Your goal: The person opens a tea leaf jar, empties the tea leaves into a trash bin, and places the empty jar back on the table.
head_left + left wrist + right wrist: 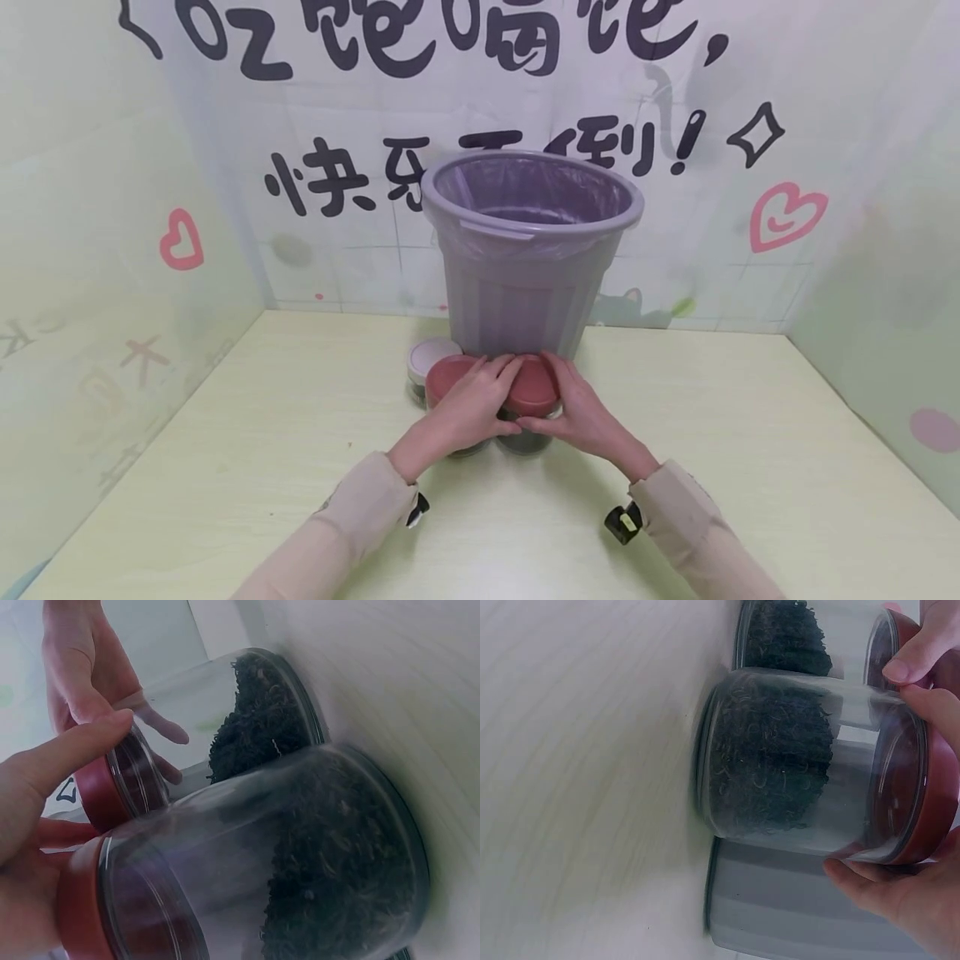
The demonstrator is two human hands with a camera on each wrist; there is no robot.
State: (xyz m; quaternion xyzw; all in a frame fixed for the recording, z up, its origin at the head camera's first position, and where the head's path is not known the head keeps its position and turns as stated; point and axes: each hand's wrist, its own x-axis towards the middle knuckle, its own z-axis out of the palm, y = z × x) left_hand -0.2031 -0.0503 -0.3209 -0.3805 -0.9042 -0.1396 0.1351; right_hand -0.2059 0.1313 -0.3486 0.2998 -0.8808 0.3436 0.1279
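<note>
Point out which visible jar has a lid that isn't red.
The leftmost jar in the head view. Its lid is pale and whitish, whereas the two others, the middle jar and the right jar, have red lids.

Booth-like nook, printed wall sheets enclosing a pale tabletop, dark Chinese lettering running across upper frame, pink hearts showing left and right

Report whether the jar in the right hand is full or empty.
Partly full: the right wrist view shows dark, shredded contents in the lower part of the jar, with clear space below the red lid.
</note>
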